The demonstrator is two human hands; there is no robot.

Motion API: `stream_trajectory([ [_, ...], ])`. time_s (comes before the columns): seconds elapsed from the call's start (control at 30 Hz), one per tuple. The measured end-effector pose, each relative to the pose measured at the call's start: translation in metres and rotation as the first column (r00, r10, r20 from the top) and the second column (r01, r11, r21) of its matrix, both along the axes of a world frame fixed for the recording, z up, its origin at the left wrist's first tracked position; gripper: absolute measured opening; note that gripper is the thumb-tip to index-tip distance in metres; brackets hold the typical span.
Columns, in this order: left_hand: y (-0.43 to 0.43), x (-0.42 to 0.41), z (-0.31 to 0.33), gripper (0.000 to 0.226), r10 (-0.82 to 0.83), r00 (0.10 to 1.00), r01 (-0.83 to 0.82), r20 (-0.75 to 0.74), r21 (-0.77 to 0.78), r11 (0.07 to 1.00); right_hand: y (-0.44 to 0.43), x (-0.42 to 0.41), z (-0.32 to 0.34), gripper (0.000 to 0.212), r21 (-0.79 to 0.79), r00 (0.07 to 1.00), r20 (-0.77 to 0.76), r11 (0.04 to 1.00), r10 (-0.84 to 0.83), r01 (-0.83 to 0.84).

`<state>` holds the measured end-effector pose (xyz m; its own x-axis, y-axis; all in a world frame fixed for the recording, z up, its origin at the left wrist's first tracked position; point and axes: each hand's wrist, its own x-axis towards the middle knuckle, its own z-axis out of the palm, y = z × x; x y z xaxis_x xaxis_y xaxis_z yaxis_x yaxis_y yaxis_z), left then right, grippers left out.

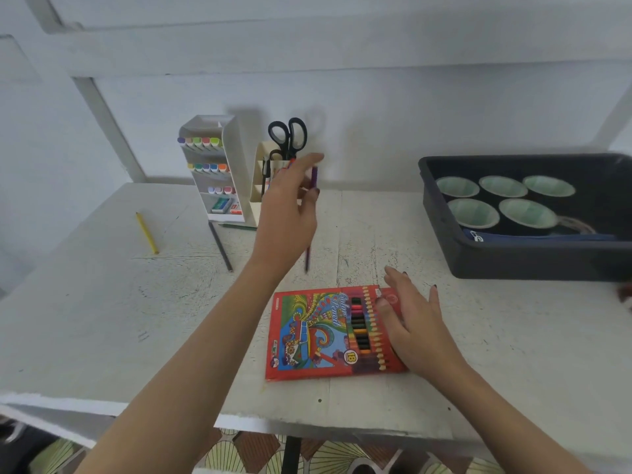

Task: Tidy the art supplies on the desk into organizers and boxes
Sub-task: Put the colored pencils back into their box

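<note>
Right hand (410,323) lies flat, fingers spread and relaxed, gripping nothing, on the right end of the red pencil box (307,333), which sits near the front edge of the desk (102,319). Just past it, the left hand (290,206) is up off the desk, thumb and fingers curled round a purple pencil (307,258), which hangs almost upright, tip pointing down.

Further left, three pencils lie loose on the desk: a grey one (221,246), a yellow one (147,233) well apart from it, and a green one (237,226) right at the foot of the white organizer (236,155). That stands at the back, with rows of markers (205,142) in it. Beside it, a cream holder (256,186) has black scissors (289,135) standing handles up.

Far right, a dark bin (513,261) holds five pale green cups (502,186).
</note>
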<state>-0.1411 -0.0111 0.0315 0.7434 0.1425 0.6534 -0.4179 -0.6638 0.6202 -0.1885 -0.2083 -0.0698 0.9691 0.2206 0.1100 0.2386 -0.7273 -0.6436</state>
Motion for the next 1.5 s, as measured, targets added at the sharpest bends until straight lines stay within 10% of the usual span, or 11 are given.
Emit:
stream_trajectory([
  [0.17, -0.025, -0.013, 0.009, 0.032, -0.156, 0.976, 0.069, -0.149, -0.471, 0.879, 0.004, -0.003, 0.012, 0.055, 0.137, 0.997, 0.064, 0.99, 0.035, -0.043],
  [0.47, -0.043, -0.035, -0.037, 0.025, -0.257, 0.92, -0.034, -0.294, -0.716, 0.697, 0.003, 0.003, 0.016, 0.015, 0.151, 0.975, 0.223, 0.988, -0.014, -0.021],
  [0.87, -0.012, -0.056, -0.099, 0.032, 0.237, 0.76, -0.252, -0.605, 0.061, 0.966, -0.064, 0.017, -0.002, 0.013, -0.122, 0.941, 0.291, 0.969, -0.17, 0.213],
  [1.5, -0.007, -0.063, -0.109, 0.021, 0.139, 0.822, -0.222, -0.552, -0.086, 0.971, -0.056, 0.03, -0.008, 0.011, -0.254, 0.954, 0.288, 0.954, -0.084, 0.161],
])
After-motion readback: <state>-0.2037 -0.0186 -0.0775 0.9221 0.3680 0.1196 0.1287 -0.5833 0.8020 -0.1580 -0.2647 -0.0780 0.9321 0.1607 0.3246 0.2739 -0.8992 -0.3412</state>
